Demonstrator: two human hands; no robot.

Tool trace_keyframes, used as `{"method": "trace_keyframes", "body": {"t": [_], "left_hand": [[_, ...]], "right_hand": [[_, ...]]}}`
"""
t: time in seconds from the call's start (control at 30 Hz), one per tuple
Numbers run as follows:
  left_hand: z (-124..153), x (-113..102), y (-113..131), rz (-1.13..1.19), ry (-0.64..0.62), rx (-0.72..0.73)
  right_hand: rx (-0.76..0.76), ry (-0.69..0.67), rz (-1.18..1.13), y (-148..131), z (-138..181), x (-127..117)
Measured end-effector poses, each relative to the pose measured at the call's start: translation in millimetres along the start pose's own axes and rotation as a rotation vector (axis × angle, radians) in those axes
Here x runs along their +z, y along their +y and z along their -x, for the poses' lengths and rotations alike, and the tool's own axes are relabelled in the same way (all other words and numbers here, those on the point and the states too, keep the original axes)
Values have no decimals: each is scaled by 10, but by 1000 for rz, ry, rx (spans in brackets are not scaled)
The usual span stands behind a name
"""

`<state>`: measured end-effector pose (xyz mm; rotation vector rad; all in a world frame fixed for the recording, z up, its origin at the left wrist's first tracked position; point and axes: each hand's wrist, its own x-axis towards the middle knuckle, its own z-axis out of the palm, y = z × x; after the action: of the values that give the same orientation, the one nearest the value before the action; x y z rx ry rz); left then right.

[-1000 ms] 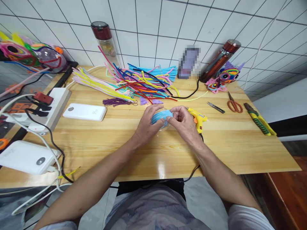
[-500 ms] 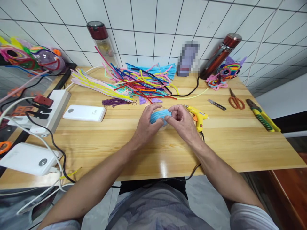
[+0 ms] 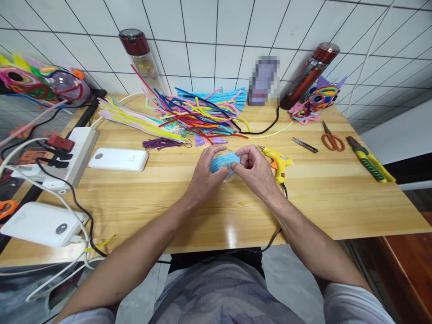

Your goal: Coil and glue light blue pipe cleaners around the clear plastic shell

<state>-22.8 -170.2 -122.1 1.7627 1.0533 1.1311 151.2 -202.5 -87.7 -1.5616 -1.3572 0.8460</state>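
Observation:
Between both hands is a clear rounded plastic piece partly covered with rows of light blue pipe cleaners. My left hand is closed around its left side, the thumb lying over the blue rows. My right hand pinches at the right edge of the blue rows, thumb and fingertips close together. What lies under the fingers is hidden. Just right of my right hand, a yellow glue gun lies on the wooden table, its black cord running down to the front edge.
Behind the hands lies a heap of colourful pipe cleaners. Thread snips, orange-handled scissors and pliers lie to the right. A white power bank and a power strip with cables are on the left. A red thermos stands behind.
The view has shifted very slightly. Both hands keep nearly the same grip on the blue-covered piece, and the things on the table stay in place.

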Motion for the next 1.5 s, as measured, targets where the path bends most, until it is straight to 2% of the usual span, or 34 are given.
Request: {"method": "trace_keyframes", "body": {"t": [0.43, 0.67, 1.17, 1.23, 1.33, 1.43, 1.5], "left_hand": [[0, 9, -4, 19, 7, 11], [0, 9, 3, 22, 21, -1], [-2, 1, -10, 19, 12, -15], [-5, 6, -14, 21, 15, -19], [-8, 1, -5, 27, 4, -22], [-10, -17, 14, 39, -21, -28], [-11, -27, 25, 44, -36, -31]], "right_hand": [[34, -24, 22, -32, -1, -20], [30, -31, -34, 23, -22, -8], [6, -24, -5, 8, -6, 18], [0, -55, -58, -8, -30, -83], [-54, -28, -21, -21, -107, -430], [-83, 99, 304, 84, -226, -858], [-46, 171, 566, 233, -293, -1061]]}}
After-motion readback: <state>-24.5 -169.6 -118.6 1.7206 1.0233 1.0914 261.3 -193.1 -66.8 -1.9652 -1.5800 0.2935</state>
